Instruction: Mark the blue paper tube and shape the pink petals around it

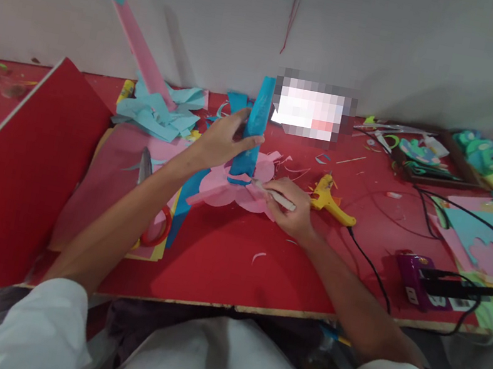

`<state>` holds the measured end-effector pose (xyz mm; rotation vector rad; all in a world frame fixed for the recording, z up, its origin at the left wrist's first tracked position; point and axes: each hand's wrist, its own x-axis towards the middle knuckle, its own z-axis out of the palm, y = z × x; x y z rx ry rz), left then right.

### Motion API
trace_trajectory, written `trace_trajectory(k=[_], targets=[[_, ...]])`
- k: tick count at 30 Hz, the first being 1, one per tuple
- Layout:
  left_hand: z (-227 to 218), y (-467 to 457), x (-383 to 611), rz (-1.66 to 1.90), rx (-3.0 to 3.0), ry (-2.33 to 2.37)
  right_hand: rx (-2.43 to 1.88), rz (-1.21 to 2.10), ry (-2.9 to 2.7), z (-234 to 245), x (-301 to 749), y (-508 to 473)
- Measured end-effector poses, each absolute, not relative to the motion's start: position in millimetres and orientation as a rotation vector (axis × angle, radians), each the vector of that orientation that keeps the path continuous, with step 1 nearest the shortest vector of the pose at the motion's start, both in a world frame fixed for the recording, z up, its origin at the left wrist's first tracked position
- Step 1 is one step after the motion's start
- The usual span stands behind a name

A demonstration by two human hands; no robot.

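My left hand (222,140) grips a tall blue paper column (255,124) and holds it upright on a pink scalloped paper base (231,194). My right hand (291,206) holds a thin whitish stick-like tool (277,197) with its tip at the foot of the column. Both hands work near the middle of the red table (223,263).
A yellow glue gun (330,201) lies just right of my right hand, its black cord running to a purple power strip (415,279). Red-handled scissors (155,219) lie at left on pink paper. Blue scraps (164,111), a leaning pink strip (139,48) and a red board (15,169) stand left.
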<state>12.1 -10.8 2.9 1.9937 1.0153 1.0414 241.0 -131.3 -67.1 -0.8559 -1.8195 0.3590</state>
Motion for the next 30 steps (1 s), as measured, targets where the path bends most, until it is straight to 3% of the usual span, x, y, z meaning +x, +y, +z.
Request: trace_trajectory(k=[30], targets=[[-2.8, -7.4, 11.8, 0.999, 2.086, 1.168, -0.819, 0.209, -2.011, -78.0, 235.4, -128.0]])
